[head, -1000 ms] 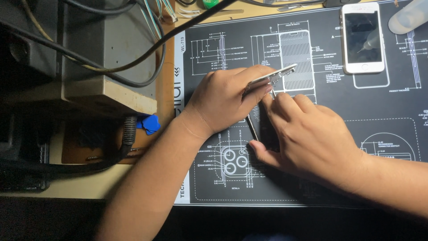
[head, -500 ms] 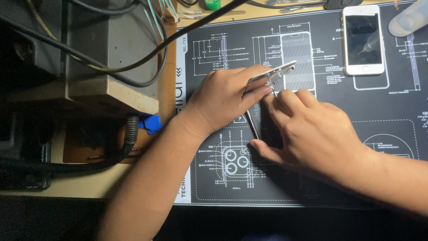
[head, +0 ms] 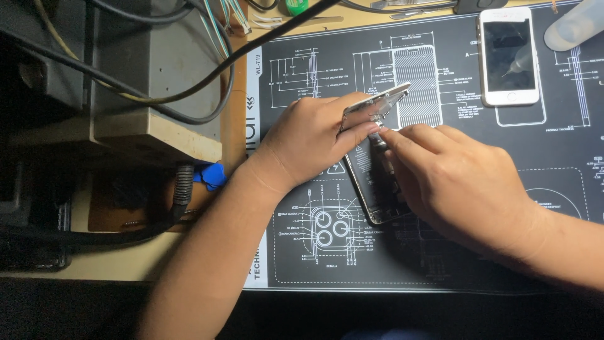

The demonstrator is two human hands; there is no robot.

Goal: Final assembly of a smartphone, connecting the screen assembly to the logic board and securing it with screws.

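Both hands meet over the opened phone body, which lies on the black repair mat just right of the mat's printed triple-camera drawing. From where I watch, my left hand is pinched on the lifted screen panel, holding it tilted up off the upper end of the phone body, thumb under its edge and fingers curled behind. My right hand lies palm down across the right side of the phone body, index finger stretched to the hinge where panel and body meet; I cannot tell whether it grips anything, since the fingertips hide whatever sits beneath them. Most of the phone body's inside is covered by that hand, and the little that shows is dark and hard to read. Up and right of the phone body lies a second white phone, face up, screen dark, complete. Beyond it a translucent bottle is cut off by the frame's corner. Left of the phone body, off the mat, a grey box with black cables draped over it sits half in shadow, and a blue plastic pick peeks out beneath it.
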